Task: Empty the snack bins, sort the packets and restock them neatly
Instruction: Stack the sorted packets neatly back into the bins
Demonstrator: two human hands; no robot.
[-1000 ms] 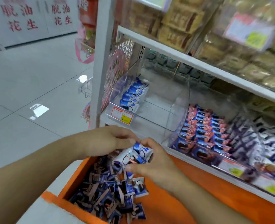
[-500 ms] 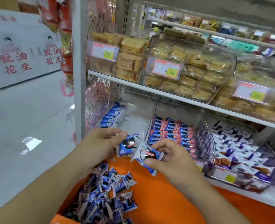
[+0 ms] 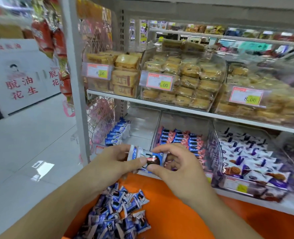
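Head view: left hand and right hand together pinch a few blue snack packets, fingers curled round them, in front of the clear bin on the lower shelf. Loose packet pile lies below on the orange surface.

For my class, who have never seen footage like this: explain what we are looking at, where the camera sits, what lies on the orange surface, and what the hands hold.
The single view comes from a camera worn on a person's head, looking down at their own bare hands in a shop aisle. The left hand and right hand together pinch a few blue packets. Below, a loose pile of similar packets lies on the orange surface. Behind the hands is a clear bin, with one row of blue packets along its left side.
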